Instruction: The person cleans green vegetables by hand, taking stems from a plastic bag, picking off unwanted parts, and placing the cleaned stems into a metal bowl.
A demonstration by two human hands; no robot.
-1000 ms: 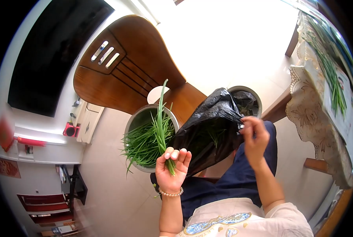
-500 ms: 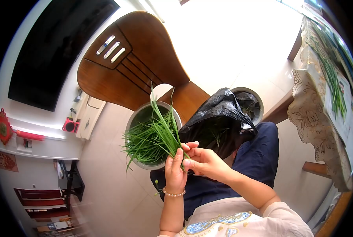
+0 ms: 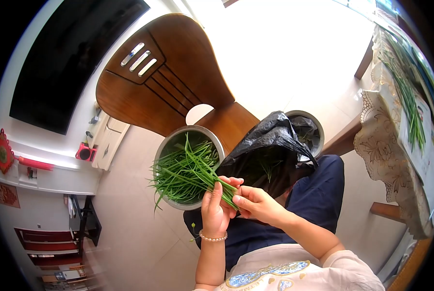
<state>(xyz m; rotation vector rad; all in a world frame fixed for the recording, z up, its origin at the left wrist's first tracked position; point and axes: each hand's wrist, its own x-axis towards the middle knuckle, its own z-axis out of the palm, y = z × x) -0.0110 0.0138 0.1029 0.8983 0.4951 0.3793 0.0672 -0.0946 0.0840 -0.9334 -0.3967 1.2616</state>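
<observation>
A small bunch of garlic chives (image 3: 204, 169) is held between my two hands, its leaves reaching over a metal pot. My left hand (image 3: 216, 207), with a pearl bracelet at the wrist, is closed around the bunch. At the lower stem ends, my right hand (image 3: 256, 202) pinches with thumb and fingers. The metal pot (image 3: 219, 141) stands on a chair seat and holds many more green chives (image 3: 175, 177). To the right of the pot, a black plastic bag (image 3: 270, 131) gapes, with a few green scraps inside.
The wooden chair (image 3: 163, 63) faces me. Behind the bag is a bin (image 3: 319, 128) with a black liner. On the right, a table with a lace cloth (image 3: 382, 140) carries more chives (image 3: 411, 109). A television (image 3: 71, 63) hangs at left.
The chives have dropped lower and lean further over the pot, their tips no longer rising above its rim. My right hand has shifted slightly to the right along the stem ends.
</observation>
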